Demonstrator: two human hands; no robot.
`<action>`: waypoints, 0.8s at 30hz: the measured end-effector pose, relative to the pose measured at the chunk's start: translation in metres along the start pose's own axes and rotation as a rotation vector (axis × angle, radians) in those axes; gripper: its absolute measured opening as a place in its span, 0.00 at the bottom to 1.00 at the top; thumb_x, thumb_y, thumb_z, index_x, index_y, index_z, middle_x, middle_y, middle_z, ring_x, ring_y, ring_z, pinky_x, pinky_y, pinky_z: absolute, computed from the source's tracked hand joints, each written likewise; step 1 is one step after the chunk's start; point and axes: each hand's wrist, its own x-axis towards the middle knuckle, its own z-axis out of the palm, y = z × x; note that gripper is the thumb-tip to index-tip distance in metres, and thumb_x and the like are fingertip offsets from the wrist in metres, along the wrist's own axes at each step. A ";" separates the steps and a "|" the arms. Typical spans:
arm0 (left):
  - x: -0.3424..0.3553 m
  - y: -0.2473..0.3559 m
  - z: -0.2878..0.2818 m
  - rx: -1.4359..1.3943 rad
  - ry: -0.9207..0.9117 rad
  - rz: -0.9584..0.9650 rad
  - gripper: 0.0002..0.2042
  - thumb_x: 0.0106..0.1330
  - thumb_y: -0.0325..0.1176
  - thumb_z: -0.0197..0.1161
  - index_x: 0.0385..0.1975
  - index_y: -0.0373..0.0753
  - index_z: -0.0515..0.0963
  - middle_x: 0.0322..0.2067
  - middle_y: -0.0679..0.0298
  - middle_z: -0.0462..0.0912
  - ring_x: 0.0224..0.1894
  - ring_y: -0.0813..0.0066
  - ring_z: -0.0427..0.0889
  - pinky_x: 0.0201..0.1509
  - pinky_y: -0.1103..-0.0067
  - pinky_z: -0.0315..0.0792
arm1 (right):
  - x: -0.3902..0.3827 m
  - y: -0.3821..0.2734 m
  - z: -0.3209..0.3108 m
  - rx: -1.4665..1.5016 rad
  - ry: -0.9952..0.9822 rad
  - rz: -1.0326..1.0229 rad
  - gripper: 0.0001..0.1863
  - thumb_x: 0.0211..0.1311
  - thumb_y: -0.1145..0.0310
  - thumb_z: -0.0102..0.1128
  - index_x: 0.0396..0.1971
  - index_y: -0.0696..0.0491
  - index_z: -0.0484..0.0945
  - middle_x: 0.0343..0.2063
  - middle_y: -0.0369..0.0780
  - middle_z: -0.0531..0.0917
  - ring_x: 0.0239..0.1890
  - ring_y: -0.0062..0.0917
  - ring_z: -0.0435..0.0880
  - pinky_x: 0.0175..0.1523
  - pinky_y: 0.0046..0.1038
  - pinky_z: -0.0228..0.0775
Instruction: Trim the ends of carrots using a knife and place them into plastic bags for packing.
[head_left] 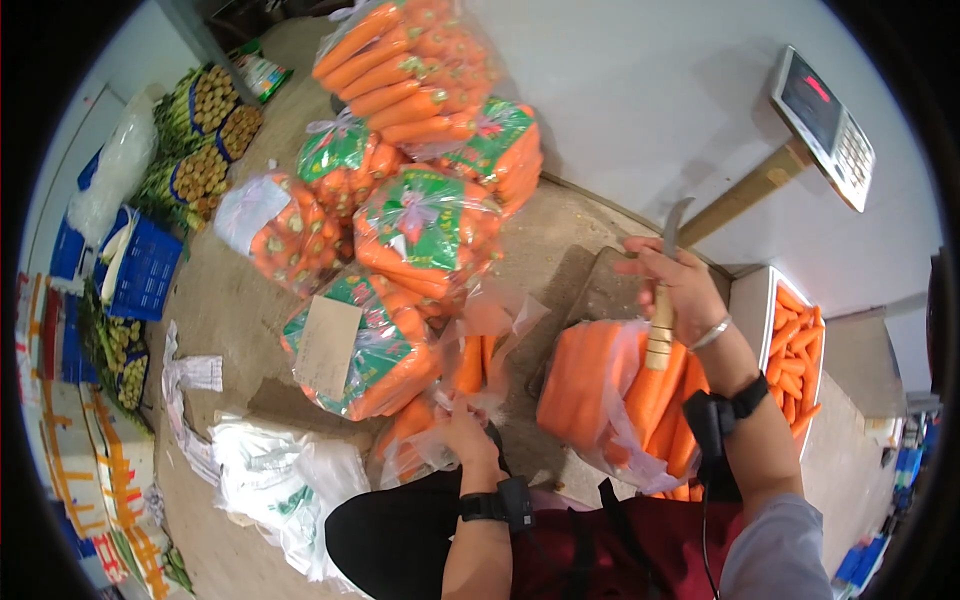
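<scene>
My right hand is closed on a curved knife with a light wooden handle. Its narrow hooked blade points away from me, above a full bag of carrots that stands on a dark platform. At the lower middle my left hand grips the crumpled clear plastic of a bag with a few carrots showing in it. Part of my left fingers is covered by the plastic. Just left of that hand lies a packed carrot bag with green print and a brown cardboard piece.
More filled carrot bags are heaped at the far middle. A scale display on a post rises at right, above a white box of loose carrots. White plastic bags lie on the floor at left, near blue crates.
</scene>
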 end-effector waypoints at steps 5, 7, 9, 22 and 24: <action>-0.016 0.001 0.007 0.101 -0.011 0.276 0.19 0.60 0.25 0.55 0.51 0.33 0.62 0.35 0.62 0.70 0.28 0.78 0.71 0.28 0.83 0.69 | -0.082 -0.010 -0.093 0.075 0.174 -0.075 0.13 0.61 0.66 0.49 0.41 0.57 0.70 0.27 0.41 0.77 0.13 0.14 0.66 0.17 0.17 0.61; -0.026 0.006 0.012 0.114 -0.014 0.274 0.21 0.60 0.25 0.55 0.52 0.32 0.60 0.39 0.61 0.69 0.33 0.75 0.72 0.33 0.81 0.70 | -0.113 -0.003 -0.123 0.126 0.258 -0.093 0.13 0.62 0.65 0.49 0.41 0.57 0.71 0.27 0.40 0.77 0.13 0.13 0.65 0.16 0.16 0.61; -0.046 0.009 0.021 0.310 0.017 0.300 0.23 0.58 0.25 0.54 0.54 0.28 0.58 0.45 0.57 0.69 0.43 0.70 0.72 0.47 0.78 0.69 | -0.144 0.009 -0.152 0.245 0.371 -0.076 0.14 0.63 0.60 0.49 0.40 0.55 0.70 0.25 0.39 0.76 0.12 0.13 0.65 0.16 0.16 0.60; -0.237 -0.133 0.143 1.813 -0.838 0.617 0.32 0.45 0.43 0.68 0.46 0.27 0.66 0.37 0.44 0.78 0.44 0.51 0.77 0.48 0.70 0.70 | -0.202 0.090 -0.220 0.628 0.459 -0.111 0.22 0.63 0.49 0.46 0.38 0.55 0.69 0.19 0.36 0.75 0.11 0.15 0.67 0.16 0.18 0.63; -0.229 -0.133 0.143 1.750 -0.875 0.574 0.32 0.44 0.44 0.69 0.45 0.28 0.66 0.38 0.44 0.77 0.44 0.50 0.77 0.48 0.68 0.70 | -0.204 0.090 -0.219 0.635 0.436 -0.106 0.22 0.63 0.48 0.46 0.37 0.56 0.70 0.18 0.36 0.75 0.11 0.15 0.67 0.16 0.17 0.63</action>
